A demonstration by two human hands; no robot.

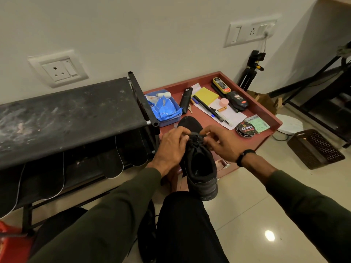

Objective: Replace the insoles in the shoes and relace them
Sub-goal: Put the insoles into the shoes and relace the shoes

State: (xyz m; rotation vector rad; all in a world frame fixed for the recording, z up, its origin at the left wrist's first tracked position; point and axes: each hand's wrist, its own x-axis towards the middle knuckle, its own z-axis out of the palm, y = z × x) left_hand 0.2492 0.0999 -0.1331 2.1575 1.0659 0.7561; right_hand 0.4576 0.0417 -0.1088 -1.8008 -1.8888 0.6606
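On the left of the room stands a dusty black shoe rack (66, 118), with what look like dark insoles (112, 164) hanging along the shelf under its top. Just right of it, the person's left hand (171, 147) sits against the near side of a black shoe (199, 168), its fingers (183, 133) curled in and pinching at the lace (196, 138) over the front eyelets. The shoe rests heel-down on the person's knee, toe pointing away and leaning on the edge of a low reddish surface (273, 118). The right hand (222, 141) meets it from the other side, fingers bent and nipping the same lace; how much lace each holds I cannot tell, black on black. This looks like the relacing step, near the toe end. Whether an insole already lies inside is hidden in the dark opening. Next, I would guess, the lace end must be fed through the following eyelet and drawn even on both sides. Further right on the surface lies a shoe polish tin (245, 129).
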